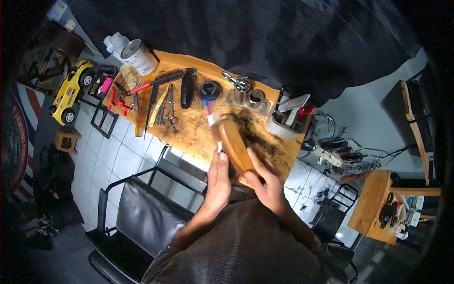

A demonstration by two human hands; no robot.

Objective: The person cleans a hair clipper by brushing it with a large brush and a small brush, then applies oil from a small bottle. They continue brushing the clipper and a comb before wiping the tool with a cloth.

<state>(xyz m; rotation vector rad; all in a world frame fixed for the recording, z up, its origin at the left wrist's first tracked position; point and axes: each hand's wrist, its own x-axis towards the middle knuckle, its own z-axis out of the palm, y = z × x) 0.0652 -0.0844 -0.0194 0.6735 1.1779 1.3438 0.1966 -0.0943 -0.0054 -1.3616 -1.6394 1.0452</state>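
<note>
Probably light, stiff, slightly slippery: wooden-backed brush, best held along curved back; right hand pinches near end, left hand pinches blurred slim tool.

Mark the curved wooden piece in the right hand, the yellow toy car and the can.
Curved wooden piece [234,143]: head view, middle of its smooth face.
Yellow toy car [71,94]: head view, body between the wheels.
Can [141,61]: head view, pale side.

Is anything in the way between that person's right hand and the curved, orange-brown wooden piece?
Nothing visible: the right hand touches the lower end of the curved, orange-brown wooden piece. The slim, blurred tool with a blue-purple tip, at the left hand, is alongside the piece, not between.
</note>
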